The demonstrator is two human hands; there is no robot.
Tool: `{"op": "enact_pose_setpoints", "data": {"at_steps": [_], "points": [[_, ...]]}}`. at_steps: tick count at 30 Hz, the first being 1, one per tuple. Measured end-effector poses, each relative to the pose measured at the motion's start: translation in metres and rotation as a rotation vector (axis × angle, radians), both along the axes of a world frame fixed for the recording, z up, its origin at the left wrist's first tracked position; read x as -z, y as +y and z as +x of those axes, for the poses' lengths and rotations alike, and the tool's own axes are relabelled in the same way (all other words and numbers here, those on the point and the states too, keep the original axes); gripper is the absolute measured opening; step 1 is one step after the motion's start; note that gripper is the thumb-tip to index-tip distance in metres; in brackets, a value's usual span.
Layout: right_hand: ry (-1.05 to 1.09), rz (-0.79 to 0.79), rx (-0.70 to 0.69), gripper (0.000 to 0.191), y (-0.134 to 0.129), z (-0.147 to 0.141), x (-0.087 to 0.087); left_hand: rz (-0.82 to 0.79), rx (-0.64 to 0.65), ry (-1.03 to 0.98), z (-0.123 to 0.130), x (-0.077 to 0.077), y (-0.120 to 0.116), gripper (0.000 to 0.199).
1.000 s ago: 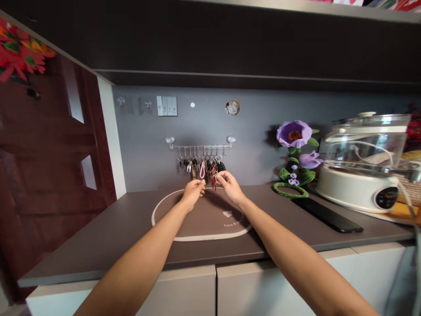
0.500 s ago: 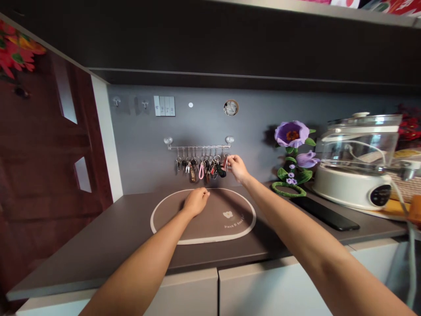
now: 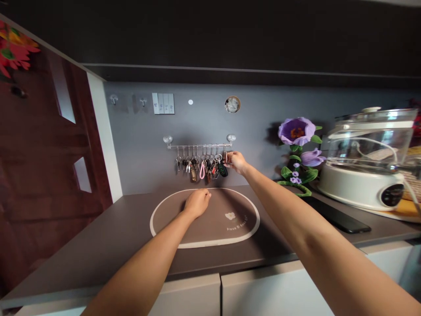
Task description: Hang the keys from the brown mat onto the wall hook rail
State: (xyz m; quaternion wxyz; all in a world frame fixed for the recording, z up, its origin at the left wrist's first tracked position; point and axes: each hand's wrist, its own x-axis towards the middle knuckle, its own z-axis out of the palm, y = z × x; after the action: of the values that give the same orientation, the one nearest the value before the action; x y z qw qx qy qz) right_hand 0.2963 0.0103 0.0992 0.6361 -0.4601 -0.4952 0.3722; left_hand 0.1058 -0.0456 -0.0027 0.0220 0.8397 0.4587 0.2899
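Note:
A clear hook rail [image 3: 199,146] is fixed to the grey wall, and several bunches of keys [image 3: 194,166] hang from it. At the rail's right end, my right hand [image 3: 236,161] is closed on a small reddish-brown item, partly covered by the fingers. Just left of it hangs a dark key fob [image 3: 222,169]. A pink loop [image 3: 202,170] hangs near the middle. My left hand [image 3: 198,202] rests with curled fingers on the brown oval mat [image 3: 215,224], below the keys; what it holds, if anything, is hidden.
Purple flowers [image 3: 296,131] stand on the right, beside a black phone [image 3: 338,215] and a white appliance with a clear top [image 3: 358,184]. A dark shelf [image 3: 210,39] overhangs the counter [image 3: 108,245]. A red-brown door [image 3: 39,175] is at left.
The view has shifted slightly, with the flowers and appliance appearing further right. My right hand stays at the rail's right end, its fingers slightly turned. My left hand has barely moved.

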Motion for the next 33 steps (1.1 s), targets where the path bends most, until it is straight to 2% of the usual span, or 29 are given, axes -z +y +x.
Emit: {"op": "enact_pose_setpoints", "data": {"at_steps": [8, 14, 16, 18, 21, 23, 27, 30, 33], "points": [[0.000, -0.027, 0.028, 0.010, 0.003, 0.007, 0.018, -0.005, -0.010, -0.003, 0.000, -0.001, 0.000, 0.027], [0.027, -0.042, 0.073, 0.012, -0.005, 0.009, 0.030, -0.054, 0.017, -0.057, -0.005, 0.004, 0.005, 0.028], [0.035, -0.051, 0.142, 0.011, -0.012, 0.008, 0.034, -0.125, 0.022, -0.127, -0.007, 0.004, 0.005, 0.039], [0.038, -0.067, 0.230, 0.014, -0.022, 0.005, 0.039, -0.252, 0.030, -0.273, -0.007, 0.002, 0.003, 0.057], [0.009, -0.065, 0.269, 0.032, -0.047, -0.004, 0.045, -0.491, 0.069, -0.526, -0.007, -0.013, -0.007, 0.082], [-0.056, 0.031, 0.157, 0.047, -0.068, -0.012, 0.046, -0.502, 0.158, -0.600, -0.011, -0.028, -0.017, 0.091], [-0.181, 0.262, -0.084, 0.076, -0.115, -0.028, 0.049, -0.262, 0.359, -0.600, -0.030, -0.049, -0.044, 0.099], [-0.225, 0.344, -0.204, 0.091, -0.145, -0.038, 0.057, -0.145, 0.443, -0.554, -0.051, -0.044, -0.067, 0.098], [-0.247, 0.309, -0.266, 0.093, -0.170, -0.047, 0.070, -0.147, 0.432, -0.511, -0.069, -0.025, -0.088, 0.098]]}}
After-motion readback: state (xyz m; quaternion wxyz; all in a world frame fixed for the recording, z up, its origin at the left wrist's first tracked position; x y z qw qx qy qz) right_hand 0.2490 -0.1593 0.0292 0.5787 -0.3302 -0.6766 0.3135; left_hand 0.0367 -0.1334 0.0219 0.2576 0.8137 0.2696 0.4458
